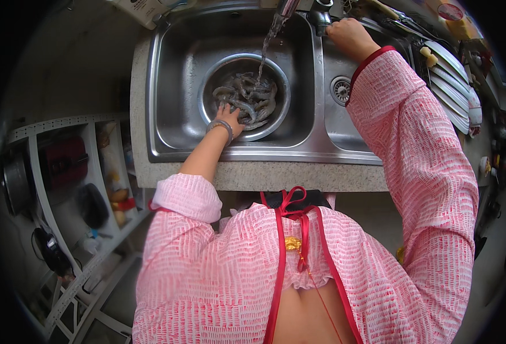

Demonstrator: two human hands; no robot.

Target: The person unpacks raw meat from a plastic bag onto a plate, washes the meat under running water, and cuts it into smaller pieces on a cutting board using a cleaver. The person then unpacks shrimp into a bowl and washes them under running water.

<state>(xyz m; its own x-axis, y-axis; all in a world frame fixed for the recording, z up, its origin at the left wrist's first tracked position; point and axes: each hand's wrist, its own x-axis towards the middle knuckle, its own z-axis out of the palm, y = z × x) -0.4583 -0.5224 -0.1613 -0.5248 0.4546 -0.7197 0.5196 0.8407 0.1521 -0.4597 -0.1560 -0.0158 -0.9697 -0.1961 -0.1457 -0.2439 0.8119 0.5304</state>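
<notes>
A round stainless steel bowl (pixel 285 96) sits in the large left basin (pixel 173 107) of a double steel sink, with raw grey shrimp (pixel 244 92) in it. Water runs from the faucet spout (pixel 288 6) into the bowl. My left hand (pixel 230 121), with bangles at the wrist, reaches over the bowl's near rim, fingers spread on the shrimp. Up at the right, my right hand (pixel 351 38) is at the faucet's metal lever and body (pixel 321 19); its fingertips are partly hidden, so whether they grip the lever cannot be made out.
The smaller right basin has a drain strainer (pixel 341 90). White plates (pixel 450 90) stand in a row right of the sink. A stone counter edge (pixel 261 175) runs along the front. At the left stands a white shelf rack (pixel 63 127) with pans and food.
</notes>
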